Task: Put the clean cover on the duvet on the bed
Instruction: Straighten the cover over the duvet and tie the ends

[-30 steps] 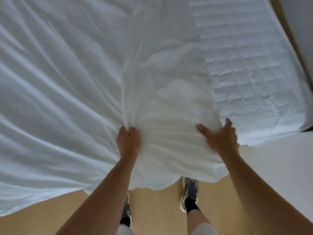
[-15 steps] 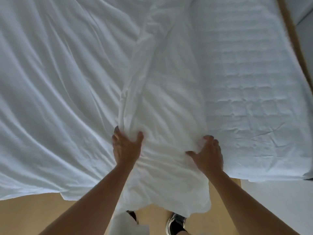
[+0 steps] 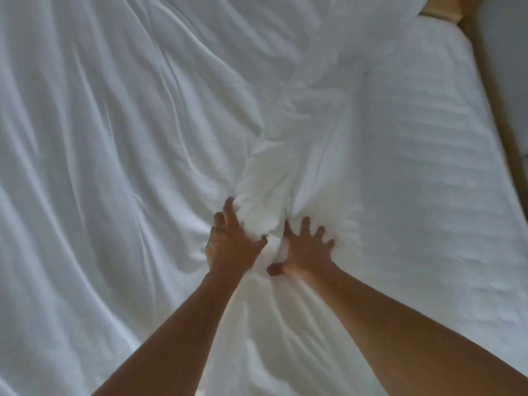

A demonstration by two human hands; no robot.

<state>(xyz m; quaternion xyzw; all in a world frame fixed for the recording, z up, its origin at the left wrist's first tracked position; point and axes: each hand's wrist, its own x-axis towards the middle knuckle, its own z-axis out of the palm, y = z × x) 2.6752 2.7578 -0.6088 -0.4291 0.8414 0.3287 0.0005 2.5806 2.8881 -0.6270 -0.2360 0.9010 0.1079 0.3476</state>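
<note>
A smooth white cover (image 3: 100, 167) lies in long wrinkles over the left and middle of the bed. A puffy white ridge of bunched duvet (image 3: 274, 178) runs up the middle from my hands toward the far end. My left hand (image 3: 231, 241) grips the near end of this ridge, fingers curled over its left side and thumb hooked on the right. My right hand (image 3: 307, 247) lies right beside it with fingers spread, pressing down on the fabric. Whether the ridge is inside the cover or on top of it, I cannot tell.
The bare quilted mattress (image 3: 428, 195) shows along the right side of the bed. A wooden bed frame edge (image 3: 497, 81) runs beyond it at the far right. More white bedding (image 3: 371, 24) is heaped at the far end.
Both hands have moved forward from the bed's foot edge onto the bed and come close together on the ridge. The floor and my shoes have left the view.
</note>
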